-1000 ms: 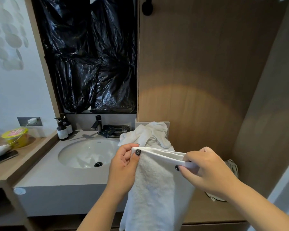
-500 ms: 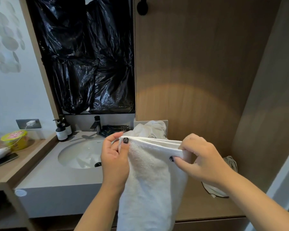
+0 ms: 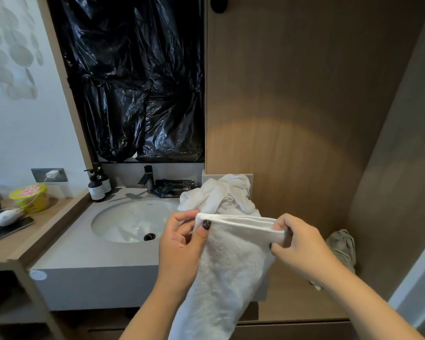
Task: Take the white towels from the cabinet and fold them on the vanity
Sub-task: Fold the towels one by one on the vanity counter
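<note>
1. Bathroom nook w/ wood-panel walls; grey vanity surface point(image 3: 88, 256) w/ an oval sink point(image 3: 133, 220), faucet point(image 3: 146, 179) at the back, two dark pump bottles point(image 3: 98, 186) to the sink's left. Black plastic sheeting point(image 3: 138, 79) covers the spot above the sink, prob. a mirror.
2. Left hand point(image 3: 182, 244) pinches one top corner of a white towel point(image 3: 231, 266), thumb on the front face, fingers behind.
3. Right hand point(image 3: 302, 249) clamps the other top corner, fingers curled over the hem.
4. Both hands hold the top edge taut & level, in the air in front of the surface, so the rest hangs straight down & corners can be matched. Looks like prep for a fold, not yet laid down.
5. Second white towel, crumpled point(image 3: 219, 195), sits on the surface's back right corner, just behind the held one; prob. waiting its turn.
6. Grey-ish cloth point(image 3: 341, 246) lies on the lower wood ledge at right, apart from the towels.
7. Left side shelf: yellow cup point(image 3: 31, 196), white charger cable, phone point(image 3: 12, 228); unrelated.
</note>
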Available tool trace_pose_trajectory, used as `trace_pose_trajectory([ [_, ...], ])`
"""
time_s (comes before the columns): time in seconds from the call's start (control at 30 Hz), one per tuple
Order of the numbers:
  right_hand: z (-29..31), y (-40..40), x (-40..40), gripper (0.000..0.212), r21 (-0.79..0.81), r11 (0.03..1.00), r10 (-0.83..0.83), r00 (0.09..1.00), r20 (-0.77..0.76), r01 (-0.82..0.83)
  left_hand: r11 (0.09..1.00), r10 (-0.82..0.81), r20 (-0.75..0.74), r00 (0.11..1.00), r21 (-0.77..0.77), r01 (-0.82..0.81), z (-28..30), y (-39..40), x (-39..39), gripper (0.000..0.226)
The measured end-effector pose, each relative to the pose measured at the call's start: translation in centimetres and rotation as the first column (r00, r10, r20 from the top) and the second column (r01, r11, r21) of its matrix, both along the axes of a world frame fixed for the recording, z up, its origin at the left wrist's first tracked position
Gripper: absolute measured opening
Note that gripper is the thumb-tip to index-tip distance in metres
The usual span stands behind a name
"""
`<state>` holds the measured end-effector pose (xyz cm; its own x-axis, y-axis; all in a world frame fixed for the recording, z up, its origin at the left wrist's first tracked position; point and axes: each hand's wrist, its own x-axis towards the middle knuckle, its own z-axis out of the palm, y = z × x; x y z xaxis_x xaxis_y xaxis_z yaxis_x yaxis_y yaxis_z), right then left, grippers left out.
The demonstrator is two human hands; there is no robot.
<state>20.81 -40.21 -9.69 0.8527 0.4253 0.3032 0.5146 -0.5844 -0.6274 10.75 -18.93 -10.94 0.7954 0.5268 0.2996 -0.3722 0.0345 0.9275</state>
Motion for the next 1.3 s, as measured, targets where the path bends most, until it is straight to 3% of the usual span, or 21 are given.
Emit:
trace_pose_trajectory([
  [0.13, -0.2, 2.8, -1.3, 0.056, -0.054, 0.972, 0.227, 0.973, -0.04, -0.229, 0.999, 0.001, 0.026, 1.0, 0.051, -0.002, -0.8, -0.5, 0.5, 0.018],
  [0.17, -0.2, 3.5, -1.4, 0.053, -0.082, 0.959, 0.269, 0.962, -0.037, -0.272, 0.998, -0.005, 0.031, 1.0, 0.056, 0.003, -1.0, -0.6, 0.6, 0.018],
  [0.23, 0.1, 4.9, -1.4, 0.026, -0.107, 0.949, 0.298, 0.955, 0.004, -0.296, 0.999, 0.0, 0.056, 0.998, 0.047, -0.003, -1.5, -0.6, 0.7, 0.022],
  [0.3, 0.1, 6.2, -1.5, 0.01, -0.052, 0.964, 0.264, 0.964, 0.035, -0.262, 0.999, 0.033, 0.09, 0.995, 0.012, -0.035, -2.1, -0.4, 0.6, 0.026],
  [0.47, -0.8, 9.5, -2.1, 0.024, -0.066, 0.966, 0.255, 0.961, 0.102, -0.25, 0.998, 0.055, 0.018, 0.998, -0.038, -0.054, -4.4, 1.1, 0.2, 0.042],
  [0.63, 1.3, 9.7, -1.5, 0.006, -0.084, 0.961, 0.274, 0.941, 0.198, -0.263, 1.0, -0.013, -0.048, 0.999, -0.002, 0.013, -4.7, 1.6, 0.4, 0.022],
  [0.83, 3.9, 7.8, -1.3, 0.032, 0.018, 0.905, 0.422, 0.901, 0.096, -0.426, 0.984, 0.114, 0.032, 0.993, 0.137, -0.117, -2.6, 0.3, 1.2, 0.011],
  [1.07, 3.6, 8.2, -1.4, 0.016, 0.134, 0.861, 0.454, 0.861, 0.231, -0.49, 0.977, 0.11, 0.036, 0.993, 0.179, -0.115, -2.1, 0.8, 0.9, 0.008],
  [1.23, 2.5, 9.3, -1.7, 0.019, 0.137, 0.818, 0.537, 0.827, 0.168, -0.559, 0.986, 0.126, 0.04, 0.991, 0.108, -0.13, -3.2, 0.9, 0.0, 0.005],
  [1.3, 2.3, 9.5, -1.6, 0.021, 0.15, 0.799, 0.564, 0.812, 0.15, -0.582, 0.989, 0.114, 0.039, 0.993, 0.085, -0.117, -3.2, 0.8, -0.3, 0.014],
])
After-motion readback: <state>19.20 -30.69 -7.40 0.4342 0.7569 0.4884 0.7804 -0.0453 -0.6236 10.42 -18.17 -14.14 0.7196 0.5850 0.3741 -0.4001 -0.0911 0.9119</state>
